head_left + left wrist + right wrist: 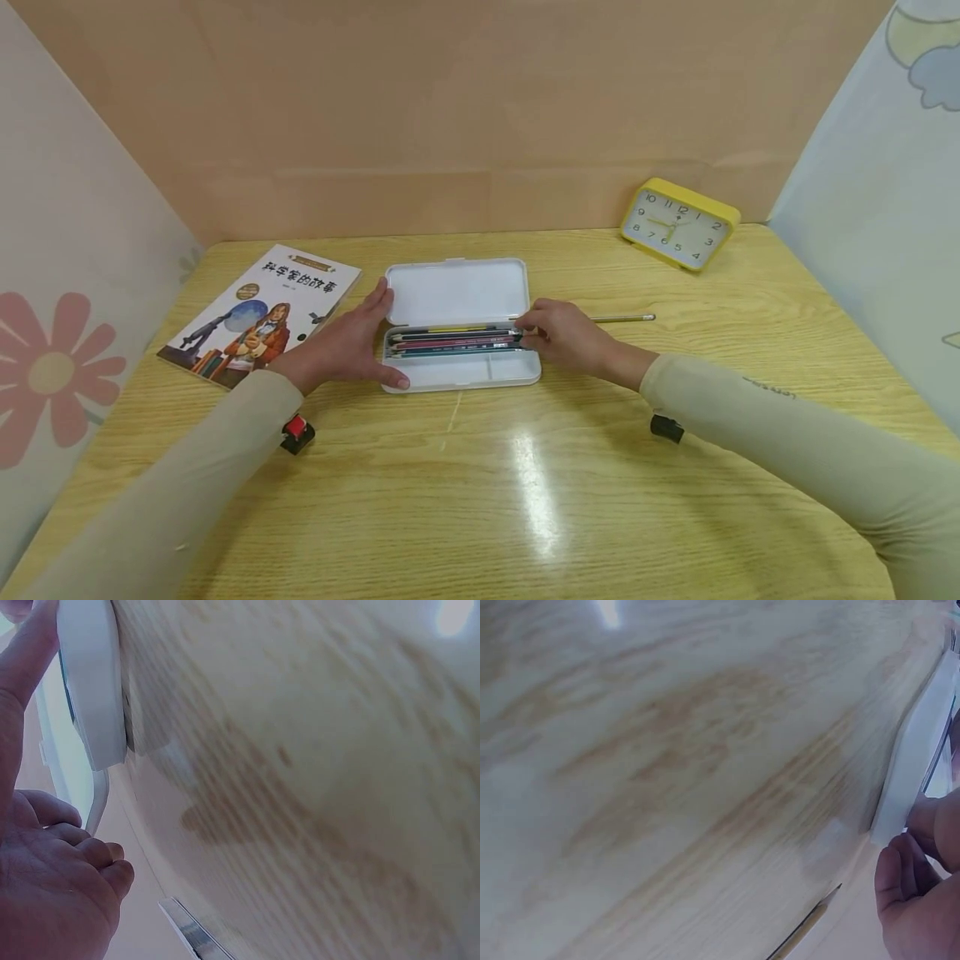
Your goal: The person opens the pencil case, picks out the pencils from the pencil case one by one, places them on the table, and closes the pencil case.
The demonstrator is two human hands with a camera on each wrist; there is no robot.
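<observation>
A white pencil case [450, 379] lies with its lid [457, 292] folded back on the wooden table. Several pencils [453, 342] are side by side in its long compartment, among them dark, red and green ones. My left hand [341, 343] spreads along the left end, thumb on the front corner of the base and fingertips at the lid's edge. At the other end my right hand [566, 333] has its thumb and curled fingers inside the rim, pinching the end of a pencil. In the right wrist view the case wall [915, 750] partly hides those fingertips.
Behind my right hand, a single pencil [626, 317] lies on the table [420, 500]. A yellow alarm clock [678, 225] stands at the back right. To the left is a book [262, 312] with an illustrated cover. Walls border the table at the back and both sides.
</observation>
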